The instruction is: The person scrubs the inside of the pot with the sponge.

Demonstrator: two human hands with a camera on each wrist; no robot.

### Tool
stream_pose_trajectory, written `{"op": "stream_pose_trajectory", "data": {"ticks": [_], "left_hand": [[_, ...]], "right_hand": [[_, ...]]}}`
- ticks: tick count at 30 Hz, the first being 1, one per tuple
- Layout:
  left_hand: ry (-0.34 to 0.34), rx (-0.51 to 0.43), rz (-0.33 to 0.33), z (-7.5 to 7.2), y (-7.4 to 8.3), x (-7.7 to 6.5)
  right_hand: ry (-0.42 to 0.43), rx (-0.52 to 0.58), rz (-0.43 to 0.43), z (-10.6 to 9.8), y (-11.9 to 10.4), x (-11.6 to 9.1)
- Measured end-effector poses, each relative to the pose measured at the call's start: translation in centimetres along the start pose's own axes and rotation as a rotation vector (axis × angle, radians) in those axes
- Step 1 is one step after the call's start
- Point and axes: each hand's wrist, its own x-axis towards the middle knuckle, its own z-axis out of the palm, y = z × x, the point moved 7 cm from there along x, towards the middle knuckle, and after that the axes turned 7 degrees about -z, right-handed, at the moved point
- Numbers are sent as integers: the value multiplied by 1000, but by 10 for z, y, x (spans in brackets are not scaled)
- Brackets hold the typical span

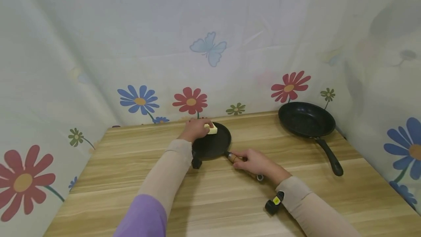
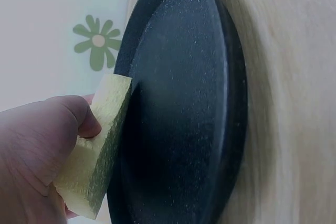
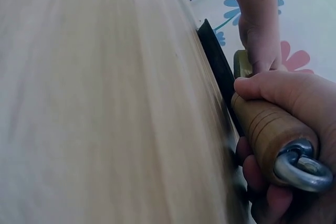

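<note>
A small flat black pan [image 1: 213,146] lies near the back edge of the wooden table. My left hand [image 1: 194,128] pinches a pale yellow sponge [image 1: 212,129] between thumb and fingers, over the far left part of the pan. In the left wrist view the sponge [image 2: 97,150] stands on its edge at the pan's surface [image 2: 176,87], which is speckled with tiny light flecks. My right hand [image 1: 252,162] grips the pan's wooden handle [image 3: 268,129], thumb along the top. A metal hanging ring [image 3: 304,171] sticks out at the handle's end.
A deeper black frying pan [image 1: 307,120] stands at the back right of the table, its black handle [image 1: 330,156] pointing toward the front. A flower-printed cloth [image 1: 230,83] hangs behind the wooden table [image 1: 223,200] and along both sides.
</note>
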Motion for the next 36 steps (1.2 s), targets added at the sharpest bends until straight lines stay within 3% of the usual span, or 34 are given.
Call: {"op": "stream_pose_trajectory", "data": {"ticks": [9,17,23,36], "left_hand": [[-4,53,-63,0,-11,0],[45,72,-78,-8,-16,-9],[48,56,-65,-11,-22,-12],[33,134,-97,-15,-33,-16]], "right_hand": [[5,13,25,2,-2,-2],[19,2,34,2,-3,-3],[15,0,50,2,-1,-3],[11,-26,27,1,-4,0]]}}
